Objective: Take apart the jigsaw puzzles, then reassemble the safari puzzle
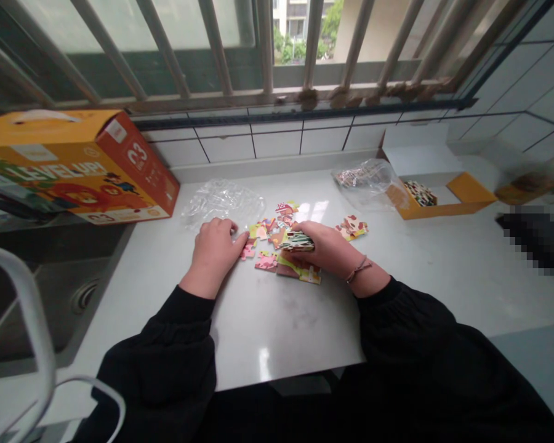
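Colourful puzzle pieces lie in a loose group on the white counter [286,332], among them a pink piece [266,261] and a joined green and brown strip [300,269]. My right hand [325,243] grips a stack of puzzle pieces [297,241] on edge, above the strip. On the group's left side, my left hand [218,246] rests with its thumb at a pink piece [248,249]; its other fingers are curled, and whether it grips that piece is unclear. Further right, behind my right hand, lie a few cream and red pieces [352,227].
A large orange box [64,169] stands at the back left beside the sink [9,320]. Clear plastic bags [221,200] lie along the back. An open orange tray [447,209] holds more pieces at the right. A white curved pipe [32,307] rises at the left front.
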`<state>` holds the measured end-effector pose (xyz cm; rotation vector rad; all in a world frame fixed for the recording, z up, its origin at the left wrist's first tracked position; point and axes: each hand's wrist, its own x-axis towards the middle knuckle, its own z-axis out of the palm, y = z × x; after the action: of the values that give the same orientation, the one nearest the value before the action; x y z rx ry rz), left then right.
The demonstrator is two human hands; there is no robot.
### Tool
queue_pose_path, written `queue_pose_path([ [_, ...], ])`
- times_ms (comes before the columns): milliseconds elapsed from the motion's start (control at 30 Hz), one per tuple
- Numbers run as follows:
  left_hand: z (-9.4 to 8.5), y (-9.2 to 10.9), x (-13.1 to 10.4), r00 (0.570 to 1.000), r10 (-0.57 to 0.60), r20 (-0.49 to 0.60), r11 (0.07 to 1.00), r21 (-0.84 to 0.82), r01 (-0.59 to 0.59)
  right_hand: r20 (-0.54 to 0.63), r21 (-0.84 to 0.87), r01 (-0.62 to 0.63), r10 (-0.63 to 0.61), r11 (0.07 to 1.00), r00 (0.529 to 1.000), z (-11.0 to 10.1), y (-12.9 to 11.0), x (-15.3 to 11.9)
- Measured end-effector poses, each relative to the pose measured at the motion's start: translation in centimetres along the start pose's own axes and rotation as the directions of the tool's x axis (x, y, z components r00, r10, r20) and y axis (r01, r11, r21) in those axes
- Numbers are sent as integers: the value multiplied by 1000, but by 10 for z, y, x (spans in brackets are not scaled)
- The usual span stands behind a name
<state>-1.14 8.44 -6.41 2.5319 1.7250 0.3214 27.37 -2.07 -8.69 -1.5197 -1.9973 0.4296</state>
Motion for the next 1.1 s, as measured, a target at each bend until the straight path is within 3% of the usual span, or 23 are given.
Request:
queue_pose_path([
  [167, -1, -4, 1, 1000, -18, 14, 999, -49, 19, -30, 17, 6, -5, 1000, 1000, -3, 1, -2],
  [267, 3, -9, 2, 999, -21, -45, 995, -99, 16, -26, 8, 1, -1, 1000, 1000, -3, 2, -2],
  [367, 4, -10, 2, 997, -29, -71, 999, -48, 25, -32, 4, 23, -22, 1000, 999, -1, 3, -2],
  [533, 1, -8, 0, 1000, 2, -20, 999, 42, -1, -31, 12, 67, -66, 998, 997, 0, 3, -3],
  [700, 2, -8, 1, 999, 26, -46, 998, 53, -24, -63, 4, 18, -18, 1000, 998, -2, 1, -3],
  [800, 0, -5, 1, 993, 28, -116, 999, 20, -26, -74, -21, -19, 18, 1000, 997, -3, 0, -3],
  [933, -9, 1, -2, 955, 32, -294, 998, -46, -47, -39, -21, -41, 41, 999, 998, -5, -3, -4],
  [1100, -17, 14, -10, 902, 188, -388, 971, -67, -231, -167, 283, -6, 56, 959, 984, -11, -22, -3],
])
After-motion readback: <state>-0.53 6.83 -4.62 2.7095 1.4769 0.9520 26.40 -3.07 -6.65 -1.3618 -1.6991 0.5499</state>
